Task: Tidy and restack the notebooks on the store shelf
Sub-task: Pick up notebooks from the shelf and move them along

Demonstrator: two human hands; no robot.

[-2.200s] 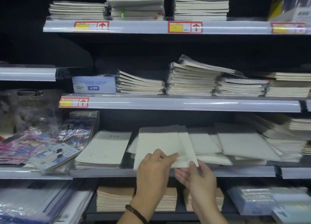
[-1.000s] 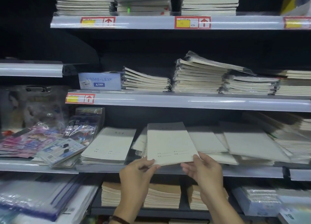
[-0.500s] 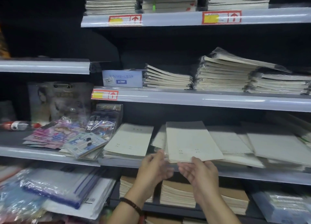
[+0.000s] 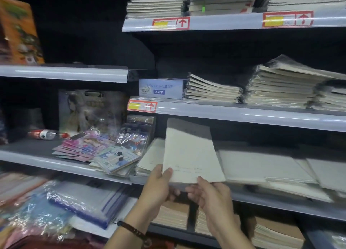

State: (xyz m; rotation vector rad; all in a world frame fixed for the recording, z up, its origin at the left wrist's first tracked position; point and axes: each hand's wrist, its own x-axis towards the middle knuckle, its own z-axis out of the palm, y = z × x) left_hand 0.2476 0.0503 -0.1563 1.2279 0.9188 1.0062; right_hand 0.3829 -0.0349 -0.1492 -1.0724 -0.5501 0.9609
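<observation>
The lifted notebook (image 4: pixel 189 151) hides the stack behind it, and its faint cover print is too small to read. Motion blur smears the plastic-wrapped packs (image 4: pixel 61 202) at lower left — their contents unclear. The right edge cuts off the wrapped notebook stacks (image 4: pixel 329 97); the forearms run out of frame below.

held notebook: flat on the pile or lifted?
Lifted. The pale cream notebook tilts up, near edge pinched by left hand and right hand.
</observation>
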